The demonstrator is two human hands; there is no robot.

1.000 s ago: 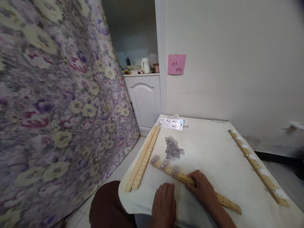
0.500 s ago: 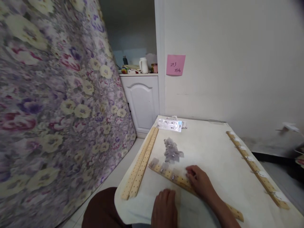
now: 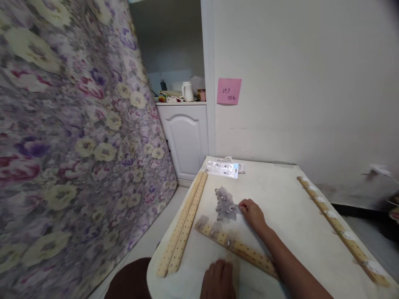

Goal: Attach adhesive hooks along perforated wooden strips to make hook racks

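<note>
My right hand (image 3: 252, 214) reaches over the table to a pile of clear adhesive hooks (image 3: 225, 204) with metal hook parts. Its thumb and fingertips are pinched together on a clear hook at the pile's right edge. Nearer me, a perforated wooden strip (image 3: 249, 252) lies slanted, its right part hidden behind my right forearm. Several clear hooks (image 3: 229, 242) sit along its left half. My left hand (image 3: 218, 280) rests low at the table's front, just short of the strip, fingers forward and slightly bent. It looks blurred, with nothing visible in it.
Two bare perforated wooden strips (image 3: 183, 226) lie side by side along the table's left edge. Another strip (image 3: 343, 234) with several white-backed hooks runs down the right side. Clear blister packaging (image 3: 222, 169) lies at the back. A floral curtain (image 3: 77, 145) hangs at left.
My right hand has moved from above the slanted strip forward and slightly left to the pile of hooks. My left hand stays near the front edge. The view has tilted slightly up.
</note>
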